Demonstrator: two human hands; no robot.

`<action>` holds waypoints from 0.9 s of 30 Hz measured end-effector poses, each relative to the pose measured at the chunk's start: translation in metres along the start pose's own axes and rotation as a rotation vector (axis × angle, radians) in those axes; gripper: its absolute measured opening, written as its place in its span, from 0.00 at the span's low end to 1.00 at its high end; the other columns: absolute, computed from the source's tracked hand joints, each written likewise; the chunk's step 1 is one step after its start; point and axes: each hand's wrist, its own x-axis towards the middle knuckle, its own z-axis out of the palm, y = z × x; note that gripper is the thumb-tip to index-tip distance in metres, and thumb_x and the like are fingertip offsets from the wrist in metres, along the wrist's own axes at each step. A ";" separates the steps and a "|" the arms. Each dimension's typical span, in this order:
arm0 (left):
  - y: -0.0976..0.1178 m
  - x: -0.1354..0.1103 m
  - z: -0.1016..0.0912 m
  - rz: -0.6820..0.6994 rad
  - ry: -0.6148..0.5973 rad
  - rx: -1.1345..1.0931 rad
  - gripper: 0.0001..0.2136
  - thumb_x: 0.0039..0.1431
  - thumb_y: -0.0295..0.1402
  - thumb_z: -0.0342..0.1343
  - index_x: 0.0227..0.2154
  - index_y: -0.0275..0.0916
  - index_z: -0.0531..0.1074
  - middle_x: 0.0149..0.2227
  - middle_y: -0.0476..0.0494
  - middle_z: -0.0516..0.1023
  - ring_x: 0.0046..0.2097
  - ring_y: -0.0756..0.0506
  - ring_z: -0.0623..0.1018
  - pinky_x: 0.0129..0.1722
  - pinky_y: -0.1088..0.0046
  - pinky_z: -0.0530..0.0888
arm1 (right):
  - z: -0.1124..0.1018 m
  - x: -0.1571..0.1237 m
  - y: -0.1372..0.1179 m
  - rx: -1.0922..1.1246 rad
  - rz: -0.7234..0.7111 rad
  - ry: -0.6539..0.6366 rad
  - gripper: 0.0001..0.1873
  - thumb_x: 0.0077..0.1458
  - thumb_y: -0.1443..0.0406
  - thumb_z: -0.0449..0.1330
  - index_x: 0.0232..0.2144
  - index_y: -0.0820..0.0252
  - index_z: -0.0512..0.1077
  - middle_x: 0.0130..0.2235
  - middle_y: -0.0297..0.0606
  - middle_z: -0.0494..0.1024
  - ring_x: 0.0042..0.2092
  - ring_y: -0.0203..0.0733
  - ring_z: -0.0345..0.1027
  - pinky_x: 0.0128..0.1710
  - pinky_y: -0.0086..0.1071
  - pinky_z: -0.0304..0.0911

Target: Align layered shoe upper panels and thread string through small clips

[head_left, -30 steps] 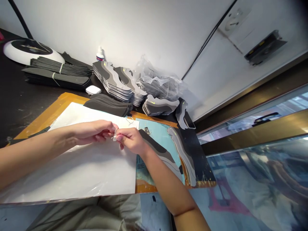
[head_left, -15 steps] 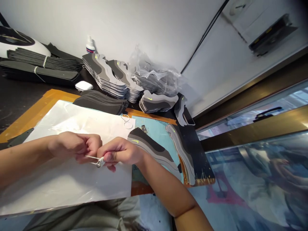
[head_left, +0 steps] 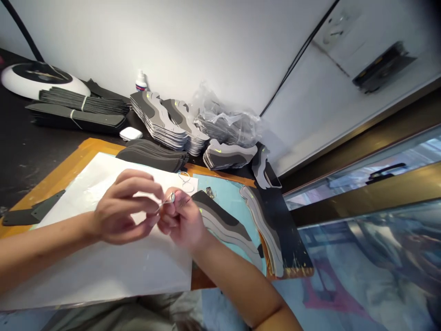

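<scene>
Workshop, small-batch handwork type; shown by stock piled in quantity. Landmark: black workbench (head_left: 20,184), top scuffed and flecked. On it, against the wall: stacks of shoe-shaped layered cutouts (head_left: 161,122), many alike. Left of these: tied bundles of dark strips (head_left: 82,106). Behind them: small white bottle (head_left: 140,82). Right of them: clear plastic bag (head_left: 227,124) holding more cut pieces. At bench front: orange-edged work board (head_left: 79,172). Beyond bench's right edge: reflective glass pane (head_left: 361,262).
</scene>
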 end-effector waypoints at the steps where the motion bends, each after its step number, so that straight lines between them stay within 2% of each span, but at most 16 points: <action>1: 0.005 -0.002 0.000 0.039 0.006 -0.009 0.06 0.57 0.25 0.56 0.32 0.45 0.70 0.36 0.45 0.77 0.39 0.42 0.74 0.43 0.60 0.73 | 0.006 -0.003 0.000 0.005 0.014 0.003 0.30 0.52 0.40 0.64 0.22 0.54 0.57 0.18 0.21 0.49 0.18 0.29 0.40 0.17 0.27 0.56; 4: 0.012 -0.005 0.002 0.016 -0.085 -0.219 0.08 0.59 0.25 0.55 0.35 0.48 0.72 0.37 0.45 0.78 0.35 0.44 0.75 0.36 0.64 0.75 | 0.015 -0.008 0.000 0.037 0.022 0.003 0.31 0.51 0.40 0.65 0.21 0.54 0.56 0.16 0.20 0.46 0.17 0.29 0.37 0.16 0.26 0.52; 6: 0.013 -0.003 0.005 -0.127 -0.107 -0.420 0.07 0.65 0.30 0.53 0.33 0.46 0.74 0.37 0.43 0.77 0.37 0.44 0.76 0.36 0.66 0.76 | 0.015 -0.008 -0.002 0.060 0.003 0.022 0.31 0.50 0.41 0.66 0.21 0.55 0.56 0.17 0.20 0.49 0.16 0.28 0.35 0.15 0.26 0.49; 8: 0.011 0.001 0.008 -0.299 -0.088 -0.599 0.12 0.70 0.38 0.50 0.32 0.43 0.74 0.37 0.41 0.77 0.38 0.43 0.76 0.36 0.67 0.76 | 0.011 -0.007 -0.005 0.051 -0.007 0.066 0.31 0.52 0.41 0.65 0.21 0.55 0.56 0.19 0.22 0.57 0.17 0.27 0.36 0.15 0.26 0.48; 10: 0.006 0.006 0.007 -0.364 -0.133 -0.653 0.14 0.71 0.43 0.50 0.33 0.42 0.74 0.36 0.41 0.77 0.38 0.43 0.76 0.37 0.67 0.75 | 0.006 -0.004 -0.007 0.029 -0.009 0.118 0.30 0.54 0.42 0.62 0.21 0.55 0.55 0.21 0.25 0.62 0.17 0.27 0.36 0.15 0.26 0.48; 12: -0.001 0.012 0.003 -0.291 -0.237 -0.494 0.12 0.70 0.41 0.51 0.34 0.43 0.75 0.36 0.43 0.78 0.39 0.43 0.74 0.40 0.67 0.72 | 0.000 0.001 -0.008 0.026 -0.031 0.173 0.29 0.55 0.43 0.63 0.21 0.55 0.56 0.19 0.23 0.58 0.18 0.28 0.35 0.16 0.26 0.48; 14: -0.009 0.017 -0.003 -0.151 -0.326 -0.184 0.09 0.68 0.38 0.54 0.36 0.44 0.77 0.39 0.44 0.79 0.40 0.43 0.72 0.43 0.65 0.69 | -0.005 0.005 -0.009 0.022 -0.073 0.213 0.27 0.53 0.45 0.64 0.21 0.55 0.57 0.18 0.21 0.52 0.18 0.28 0.35 0.17 0.26 0.50; 16: -0.016 0.019 -0.007 -0.010 -0.369 0.128 0.07 0.65 0.39 0.56 0.37 0.45 0.77 0.43 0.43 0.79 0.40 0.42 0.71 0.43 0.63 0.66 | -0.011 0.010 -0.008 -0.028 -0.094 0.244 0.27 0.53 0.46 0.65 0.22 0.55 0.58 0.19 0.21 0.51 0.18 0.28 0.37 0.18 0.27 0.53; 18: -0.021 0.018 -0.008 0.085 -0.408 0.346 0.09 0.64 0.43 0.57 0.37 0.45 0.77 0.44 0.42 0.79 0.42 0.40 0.71 0.45 0.61 0.65 | -0.016 0.012 -0.008 -0.123 -0.105 0.276 0.26 0.54 0.45 0.63 0.22 0.54 0.58 0.19 0.22 0.52 0.19 0.29 0.39 0.19 0.28 0.55; 20: -0.024 0.016 -0.008 0.135 -0.441 0.443 0.11 0.63 0.46 0.58 0.36 0.45 0.77 0.44 0.42 0.78 0.44 0.39 0.71 0.46 0.60 0.65 | -0.022 0.013 -0.009 -0.283 -0.133 0.291 0.25 0.56 0.45 0.60 0.23 0.54 0.60 0.20 0.23 0.52 0.20 0.31 0.43 0.21 0.28 0.57; 22: -0.027 0.014 -0.008 0.124 -0.463 0.441 0.12 0.61 0.47 0.59 0.37 0.46 0.77 0.44 0.42 0.77 0.44 0.39 0.71 0.47 0.60 0.65 | -0.027 0.012 -0.012 -0.561 -0.190 0.282 0.22 0.60 0.47 0.56 0.24 0.55 0.62 0.21 0.26 0.56 0.22 0.32 0.51 0.24 0.29 0.58; 24: -0.029 0.013 -0.011 0.090 -0.486 0.381 0.11 0.60 0.47 0.60 0.37 0.46 0.77 0.44 0.42 0.76 0.43 0.40 0.71 0.46 0.61 0.66 | -0.030 0.010 -0.017 -0.927 -0.262 0.258 0.19 0.62 0.52 0.54 0.24 0.55 0.63 0.23 0.29 0.62 0.26 0.34 0.57 0.29 0.29 0.57; 27: -0.033 0.015 -0.018 0.038 -0.588 0.213 0.09 0.60 0.43 0.60 0.32 0.44 0.75 0.40 0.42 0.75 0.38 0.42 0.69 0.40 0.65 0.66 | -0.029 0.008 -0.022 -1.368 -0.320 0.200 0.16 0.62 0.59 0.52 0.23 0.56 0.61 0.24 0.30 0.65 0.29 0.36 0.58 0.32 0.30 0.52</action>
